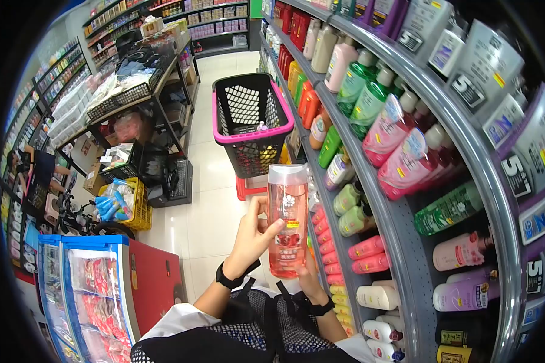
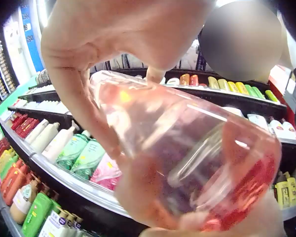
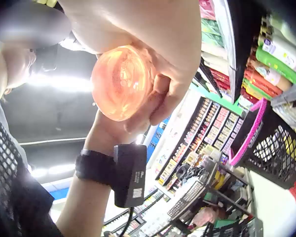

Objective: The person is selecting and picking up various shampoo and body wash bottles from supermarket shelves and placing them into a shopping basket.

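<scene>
A clear bottle of pinkish-red liquid (image 1: 287,233) with a translucent cap stands upright in front of the body in the head view. The left hand (image 1: 254,236) grips its side, thumb across the front label. Low on the bottle, the right hand (image 1: 309,283) holds it near the base, partly hidden behind it. The left wrist view shows the bottle (image 2: 187,143) close up and tilted, with the left hand (image 2: 123,44) around its upper part. In the right wrist view the round bottle base (image 3: 122,84) faces the camera, and the right hand (image 3: 163,54) curls its fingers round it.
Shelves of shampoo bottles (image 1: 366,103) run along the right. A black basket with a pink rim (image 1: 253,140) stands ahead in the aisle. At the left are a freezer cabinet (image 1: 154,284), a yellow crate (image 1: 142,209) and a loaded rack.
</scene>
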Demonstrator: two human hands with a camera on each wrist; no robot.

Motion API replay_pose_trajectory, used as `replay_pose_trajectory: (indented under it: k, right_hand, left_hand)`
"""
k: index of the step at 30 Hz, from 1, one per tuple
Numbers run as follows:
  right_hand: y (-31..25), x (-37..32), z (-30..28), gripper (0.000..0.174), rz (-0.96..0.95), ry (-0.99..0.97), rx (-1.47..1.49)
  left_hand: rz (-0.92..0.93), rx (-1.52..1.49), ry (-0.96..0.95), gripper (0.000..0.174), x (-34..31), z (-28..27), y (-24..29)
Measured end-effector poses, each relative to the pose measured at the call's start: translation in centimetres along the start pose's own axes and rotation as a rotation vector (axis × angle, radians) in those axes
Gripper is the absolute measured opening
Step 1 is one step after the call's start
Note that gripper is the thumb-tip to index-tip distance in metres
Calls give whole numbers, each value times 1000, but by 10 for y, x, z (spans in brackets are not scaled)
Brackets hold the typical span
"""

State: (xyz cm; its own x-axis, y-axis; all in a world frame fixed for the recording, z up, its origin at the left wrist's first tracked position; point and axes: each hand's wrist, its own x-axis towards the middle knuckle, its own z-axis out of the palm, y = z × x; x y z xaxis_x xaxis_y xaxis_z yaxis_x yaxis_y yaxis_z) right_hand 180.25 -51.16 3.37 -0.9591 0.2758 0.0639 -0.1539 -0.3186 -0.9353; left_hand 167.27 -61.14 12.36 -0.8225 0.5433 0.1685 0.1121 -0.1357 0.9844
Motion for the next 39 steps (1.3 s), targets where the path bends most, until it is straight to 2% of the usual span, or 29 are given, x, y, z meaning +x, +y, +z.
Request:
replay_pose_trajectory:
  k: [1, 4, 10, 11, 12, 13, 16, 18, 21, 25, 33, 39]
  right_hand:
    - [7, 5, 3, 68, 47, -21, 141]
    - [13, 24, 16, 70, 85, -80, 96]
    - [22, 83, 69, 65, 55, -137, -76]
    - [28, 92, 76, 63, 144, -167, -18]
    - [36, 103, 83, 60, 232, -203, 36]
    - [46, 115, 91, 60, 238, -213, 33]
    - [74, 151, 115, 58, 154, -251, -116]
    - [87, 173, 138, 56, 269, -328, 69]
    - [105, 197, 174, 56, 328, -327, 98]
    - [136, 221, 202, 54, 392, -384, 113]
    - [176, 279, 212, 52, 523, -399, 148]
    - [205, 363, 210, 47, 598, -394, 126]
  left_hand:
    - [5, -1, 5, 41, 7, -15, -3]
    - [14, 81, -4, 26, 24, -54, -12]
    - [-65, 196, -4, 18, 67, -133, -37]
    - [-67, 195, 3, 18, 71, -147, -39]
    - [-95, 209, 15, 20, 76, -162, -42]
    - [-123, 223, 26, 22, 81, -178, -46]
    - [-211, 234, 57, 28, 91, -227, -57]
    - [-241, 275, 84, 30, 94, -259, -58]
    - [-283, 362, 139, 36, 94, -302, -67]
    - [-318, 315, 256, 39, 93, -347, -84]
    - [-454, 191, 287, 40, 126, -403, -143]
    - [-533, 110, 300, 41, 184, -440, -198]
